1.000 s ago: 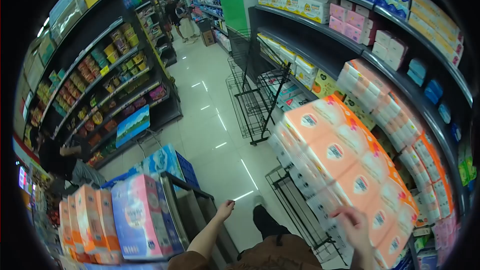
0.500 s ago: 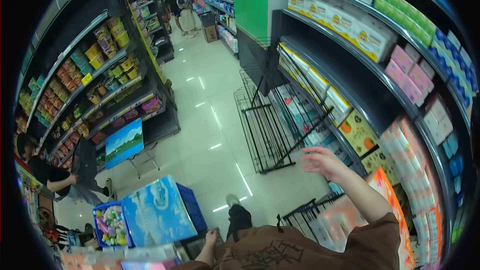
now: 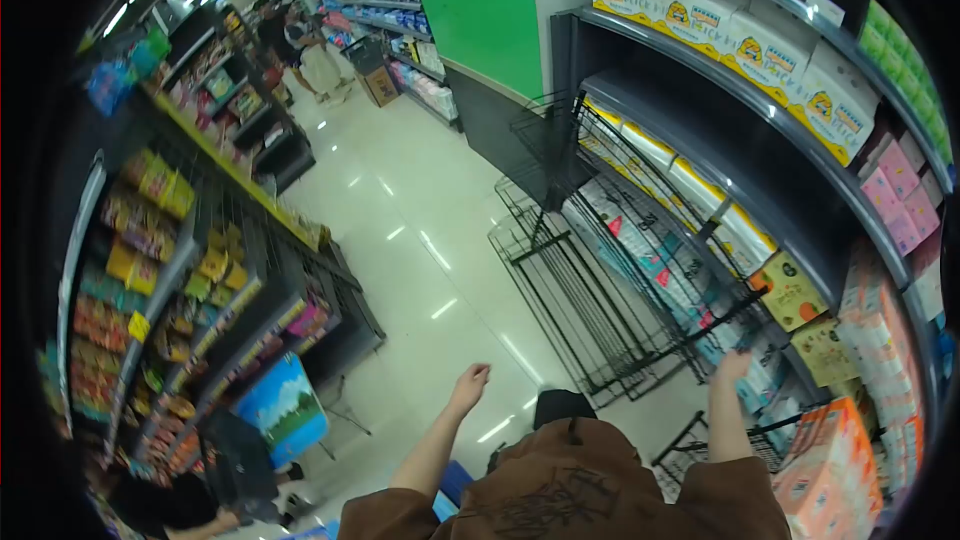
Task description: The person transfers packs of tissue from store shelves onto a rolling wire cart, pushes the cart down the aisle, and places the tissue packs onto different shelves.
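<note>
My left hand [image 3: 468, 388] is held out over the tiled floor, its fingers curled in and nothing visible in them. Over on the right, my right hand [image 3: 733, 370] reaches toward the lower shelf packs; its fingers are blurred, and I cannot tell whether it touches anything. Closest to it are a tall black wire rack [image 3: 590, 315] and the teal-and-white packs [image 3: 665, 265] behind that rack. A lower black wire rack [image 3: 690, 452] stands below the right hand, beside orange-and-white tissue packs [image 3: 835, 455].
Tissue packs [image 3: 720, 35] line the right shelves. Snack shelves [image 3: 215, 340] stand left, with a blue picture-topped folding table [image 3: 285, 410] and a person in black [image 3: 165, 495] nearby. A green pillar [image 3: 475, 10], a cardboard box [image 3: 380, 86] and people [image 3: 300, 45] are farther along the aisle.
The view has swung and moved closer to the wire rack. My left hand has risen forward from near my waist. The right hand has lowered, and the blue crate of goods has left view.
</note>
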### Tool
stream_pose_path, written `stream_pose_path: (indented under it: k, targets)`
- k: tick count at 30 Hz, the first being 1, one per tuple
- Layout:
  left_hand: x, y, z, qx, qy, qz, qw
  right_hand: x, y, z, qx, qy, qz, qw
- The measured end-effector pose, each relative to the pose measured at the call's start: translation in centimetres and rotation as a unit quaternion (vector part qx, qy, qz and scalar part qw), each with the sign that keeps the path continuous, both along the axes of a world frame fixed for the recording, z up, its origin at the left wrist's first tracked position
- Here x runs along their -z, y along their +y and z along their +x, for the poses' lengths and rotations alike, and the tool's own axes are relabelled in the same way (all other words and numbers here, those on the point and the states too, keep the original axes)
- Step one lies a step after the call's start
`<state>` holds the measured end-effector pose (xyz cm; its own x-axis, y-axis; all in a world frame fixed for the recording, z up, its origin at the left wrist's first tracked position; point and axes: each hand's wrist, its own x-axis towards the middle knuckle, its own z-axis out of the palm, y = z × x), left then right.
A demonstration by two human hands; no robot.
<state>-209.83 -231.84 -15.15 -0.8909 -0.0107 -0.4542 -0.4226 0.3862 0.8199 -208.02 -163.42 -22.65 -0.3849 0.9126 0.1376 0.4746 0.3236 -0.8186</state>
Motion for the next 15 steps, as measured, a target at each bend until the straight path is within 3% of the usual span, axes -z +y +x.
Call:
stream_pose_path:
  k: [1, 2, 3, 4, 8, 10, 11, 12, 14, 15]
  targets:
    - [-2.1, 0.3, -4.1, 0.024, 0.031, 0.002, 0.999, -2.9, -2.6, 0.1, 0.028, 0.028, -0.014, 0.999]
    - [-3.9, 0.7, -8.2, 0.049, 0.064, 0.008, 0.997, -0.6, -1.8, 1.1, 0.046, 0.015, 0.017, 0.999]
    - [-4.9, 0.6, -12.1, 0.074, 0.082, 0.0, 0.994, -4.6, -5.0, 1.3, 0.043, 0.038, 0.001, 0.998]
    - [-5.6, 0.9, -15.9, 0.101, 0.099, -0.004, 0.99, -10.4, -8.9, 0.7, 0.04, -0.015, -0.032, 0.999]
    - [-6.3, 3.8, -30.6, 0.22, 0.185, -0.022, 0.958, -7.4, -7.8, 2.0, 0.028, 0.125, -0.174, 0.976]
    - [-7.4, 6.7, -37.1, 0.31, 0.296, -0.06, 0.901, -9.6, -9.6, 0.7, 0.045, 0.198, -0.223, 0.953]
    - [-8.6, 8.6, -39.7, 0.34, 0.328, -0.081, 0.878, -11.7, -11.6, -0.4, 0.027, 0.118, -0.199, 0.972]
    - [-10.2, 11.0, -41.6, 0.369, 0.359, -0.097, 0.852, -11.6, -12.7, -0.9, 0.019, 0.119, -0.195, 0.973]
    - [-13.6, 15.3, -45.6, 0.446, 0.482, -0.149, 0.739, -10.7, -13.4, -2.0, -0.009, 0.151, -0.198, 0.968]
    - [-13.0, 17.0, -47.9, 0.476, 0.519, -0.172, 0.689, -10.3, -14.0, -2.4, -0.028, 0.178, -0.211, 0.961]
